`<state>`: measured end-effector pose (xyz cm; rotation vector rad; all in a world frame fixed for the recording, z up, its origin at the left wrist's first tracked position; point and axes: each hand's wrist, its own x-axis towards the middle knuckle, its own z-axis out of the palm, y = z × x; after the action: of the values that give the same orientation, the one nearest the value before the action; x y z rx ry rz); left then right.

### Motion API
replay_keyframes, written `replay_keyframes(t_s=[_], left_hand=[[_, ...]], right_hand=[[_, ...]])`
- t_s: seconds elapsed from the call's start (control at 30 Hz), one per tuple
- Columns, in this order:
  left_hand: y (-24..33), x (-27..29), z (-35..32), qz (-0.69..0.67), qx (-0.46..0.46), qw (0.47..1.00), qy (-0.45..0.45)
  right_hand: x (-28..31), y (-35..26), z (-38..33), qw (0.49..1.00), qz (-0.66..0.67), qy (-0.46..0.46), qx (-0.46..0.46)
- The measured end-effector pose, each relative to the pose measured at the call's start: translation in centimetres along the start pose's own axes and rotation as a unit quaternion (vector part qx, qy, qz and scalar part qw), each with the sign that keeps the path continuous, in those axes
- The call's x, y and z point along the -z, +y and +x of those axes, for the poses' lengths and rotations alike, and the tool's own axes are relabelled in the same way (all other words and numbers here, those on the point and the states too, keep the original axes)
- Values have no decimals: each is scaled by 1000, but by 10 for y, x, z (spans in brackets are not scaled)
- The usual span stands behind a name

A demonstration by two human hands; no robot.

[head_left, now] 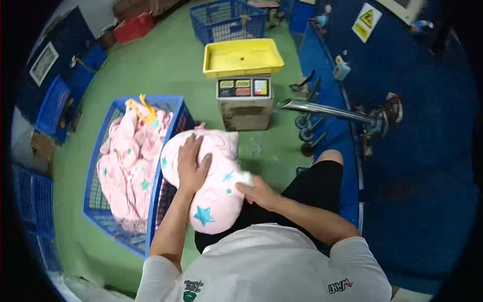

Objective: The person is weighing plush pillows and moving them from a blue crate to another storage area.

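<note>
Workshop, shown by metal pipe (327, 110), weighing scale (246, 113), warning sign (367, 22), green floor (146, 65), blue plastic crate (183, 115).

Pink plush piece (219, 163), rounded and plump; blue-green stars (204, 216) on its surface; lower end at the black-clad lap (312, 191).

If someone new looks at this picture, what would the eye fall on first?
Probably the plump pink plush piece with its teal star, at the centre: the left hand lies on it and the right hand grips its edge. Next, perhaps, the blue crate of pink fabric at the left, or the yellow tray on the scale beyond.
</note>
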<state>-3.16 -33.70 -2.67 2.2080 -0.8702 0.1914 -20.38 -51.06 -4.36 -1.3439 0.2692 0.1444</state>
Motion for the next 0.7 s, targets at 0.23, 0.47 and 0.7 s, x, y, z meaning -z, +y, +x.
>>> replay_keyframes(t_s=[0.23, 0.47, 0.7], left_hand=[[-5, 0, 8, -9, 20, 1000, -2], [-19, 6, 12, -70, 71, 995, 11], [-13, 7, 19, -12, 48, 999, -14]], right_hand=[[19, -8, 6, 865, 467, -9, -181], [35, -51, -16, 940, 326, -67, -76], [27, -28, 24, 965, -258, 45, 12]])
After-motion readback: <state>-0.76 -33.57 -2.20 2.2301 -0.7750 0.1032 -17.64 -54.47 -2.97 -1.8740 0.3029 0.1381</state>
